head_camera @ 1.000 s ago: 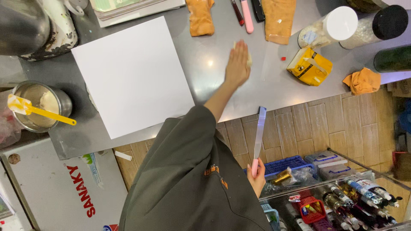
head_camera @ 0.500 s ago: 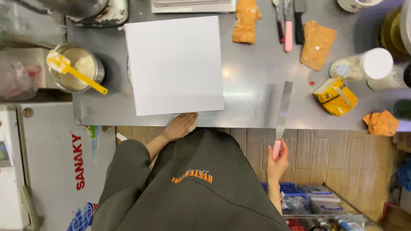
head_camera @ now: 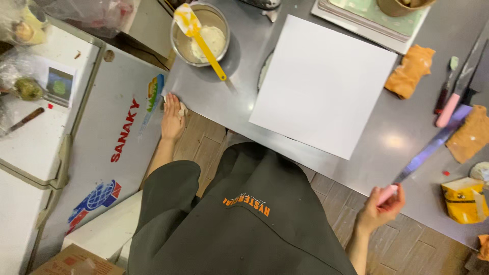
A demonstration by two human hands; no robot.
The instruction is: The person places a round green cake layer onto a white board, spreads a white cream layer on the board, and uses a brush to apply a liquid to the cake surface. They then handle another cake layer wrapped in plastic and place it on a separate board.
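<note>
Head view: the right hand [head_camera: 379, 208] closes its fingers around the pink handle of a long flat spatula [head_camera: 430, 148], whose blade lies low across the steel counter [head_camera: 367, 163], tip toward a pink-handled knife [head_camera: 451, 108]. The left hand [head_camera: 172, 118] rests flat at the counter's corner, fingers together, beside a white chest freezer [head_camera: 102, 153]. A white square board [head_camera: 323, 84] lies near the counter's front edge, apart from both hands. A metal bowl [head_camera: 199, 35] holding a yellow scraper [head_camera: 198, 35] stands behind it.

Risk: the long blade may strike the yellow box [head_camera: 463, 199] or the orange cloth [head_camera: 471, 133] if swung wide. The board sits close to the edge; a nudge may tip it off.
</note>
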